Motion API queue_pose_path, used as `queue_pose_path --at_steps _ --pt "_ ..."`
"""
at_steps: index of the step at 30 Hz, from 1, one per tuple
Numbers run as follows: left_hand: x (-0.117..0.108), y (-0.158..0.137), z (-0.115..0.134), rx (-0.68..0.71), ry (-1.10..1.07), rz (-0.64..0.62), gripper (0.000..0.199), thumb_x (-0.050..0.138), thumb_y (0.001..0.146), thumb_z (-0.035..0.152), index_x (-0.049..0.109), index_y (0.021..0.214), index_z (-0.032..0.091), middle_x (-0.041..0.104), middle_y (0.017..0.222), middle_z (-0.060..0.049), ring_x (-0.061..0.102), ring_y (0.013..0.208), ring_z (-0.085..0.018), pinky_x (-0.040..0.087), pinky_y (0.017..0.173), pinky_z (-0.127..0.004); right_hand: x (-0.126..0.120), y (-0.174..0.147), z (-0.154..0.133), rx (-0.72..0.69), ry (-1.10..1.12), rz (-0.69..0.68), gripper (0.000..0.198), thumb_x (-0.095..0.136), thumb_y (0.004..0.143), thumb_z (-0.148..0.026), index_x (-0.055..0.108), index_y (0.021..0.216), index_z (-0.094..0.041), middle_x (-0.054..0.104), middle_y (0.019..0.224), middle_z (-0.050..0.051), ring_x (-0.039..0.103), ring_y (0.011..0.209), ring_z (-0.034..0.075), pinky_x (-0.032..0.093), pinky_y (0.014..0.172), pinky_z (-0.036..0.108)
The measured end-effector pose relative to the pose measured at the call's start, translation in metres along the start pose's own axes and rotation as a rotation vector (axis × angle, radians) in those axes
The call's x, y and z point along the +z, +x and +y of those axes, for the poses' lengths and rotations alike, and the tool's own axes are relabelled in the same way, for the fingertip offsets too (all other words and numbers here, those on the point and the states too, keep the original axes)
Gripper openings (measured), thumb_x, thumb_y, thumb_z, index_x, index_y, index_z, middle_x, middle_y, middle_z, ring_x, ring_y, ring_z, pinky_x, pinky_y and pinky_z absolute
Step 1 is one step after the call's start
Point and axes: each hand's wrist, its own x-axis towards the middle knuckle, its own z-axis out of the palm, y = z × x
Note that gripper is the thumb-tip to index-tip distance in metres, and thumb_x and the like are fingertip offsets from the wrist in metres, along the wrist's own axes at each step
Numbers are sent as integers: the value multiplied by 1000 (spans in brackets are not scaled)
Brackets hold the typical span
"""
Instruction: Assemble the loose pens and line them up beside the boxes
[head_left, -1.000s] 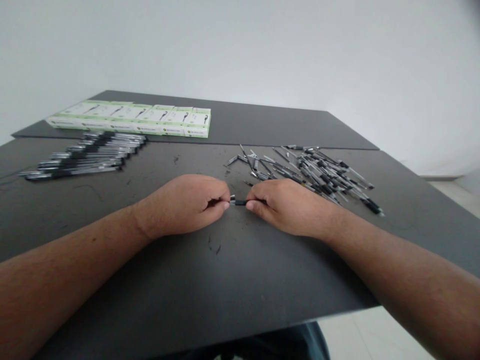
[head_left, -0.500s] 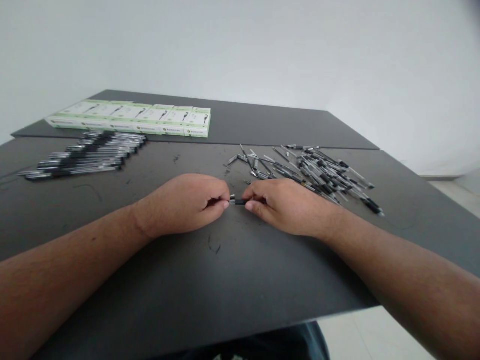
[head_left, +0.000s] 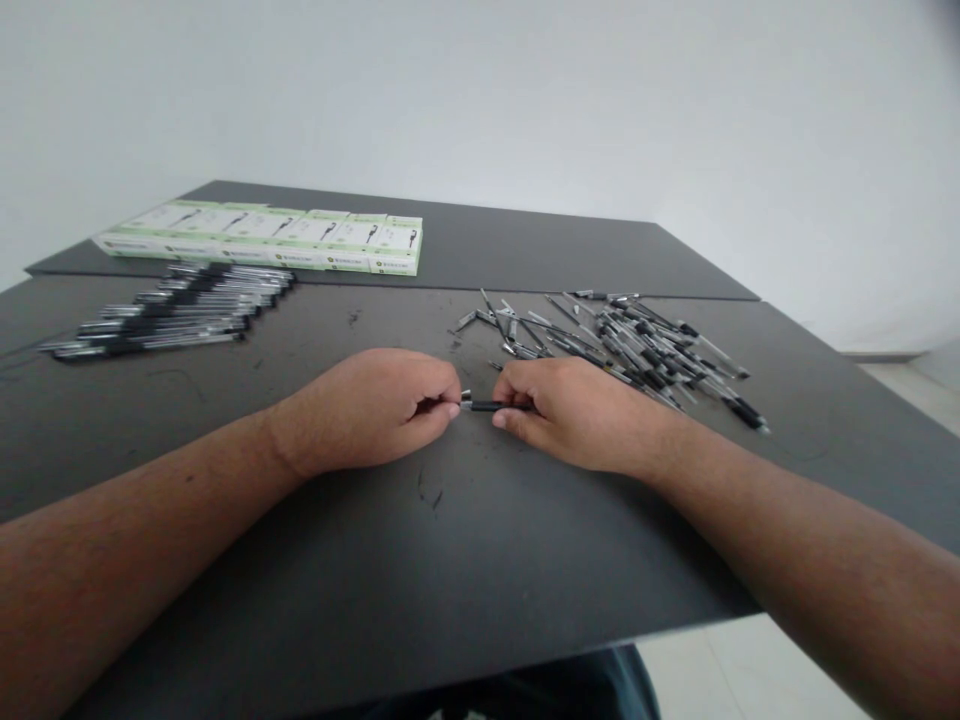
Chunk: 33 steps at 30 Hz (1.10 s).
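Observation:
A pen (head_left: 484,406) with a black grip lies level between my two hands, above the middle of the dark table. My left hand (head_left: 382,405) is closed on its left end, thumb against fingertips, and a small metallic-looking piece shows at those fingertips. With thumb and fingers pinched, my right hand (head_left: 559,410) holds the black part from the right. Both palms hide much of the pen. Just beyond my right hand lies a loose pile of pens and pen parts (head_left: 645,345), clear barrels with black grips among them.
At the left, several pens (head_left: 180,310) lie side by side in a slanted row. Behind them, a row of white and green boxes (head_left: 300,240) stands on the raised back panel (head_left: 525,240). The table's front edge (head_left: 600,655) is close to my body; a pale wall rises behind.
My right hand has slid slightly to the right along the pen, so more of the black part shows between the hands. My left hand has stayed nearly still.

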Motion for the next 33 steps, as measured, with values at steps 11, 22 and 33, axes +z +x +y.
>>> queue_pose_path --at_steps 11,22,33 --pt "-1 0 1 -7 6 -6 19 59 105 30 76 98 25 82 90 -4 74 84 -24 48 76 -37 -1 0 0 38 38 29 15 81 104 -29 81 117 -22 87 106 5 75 90 22 48 79 32" --pt "0 -1 0 -1 -7 7 18 58 106 31 74 98 26 80 89 -3 74 84 -25 46 77 -37 0 0 1 16 49 40 18 73 110 -31 82 122 -20 88 113 8 79 101 24 51 87 34" --pt "0 -1 0 3 -3 6 17 60 106 29 75 98 26 80 91 -2 73 85 -23 46 78 -35 -3 -1 -2 26 29 17 18 74 110 -30 82 121 -19 88 111 8 77 97 23 50 85 33"
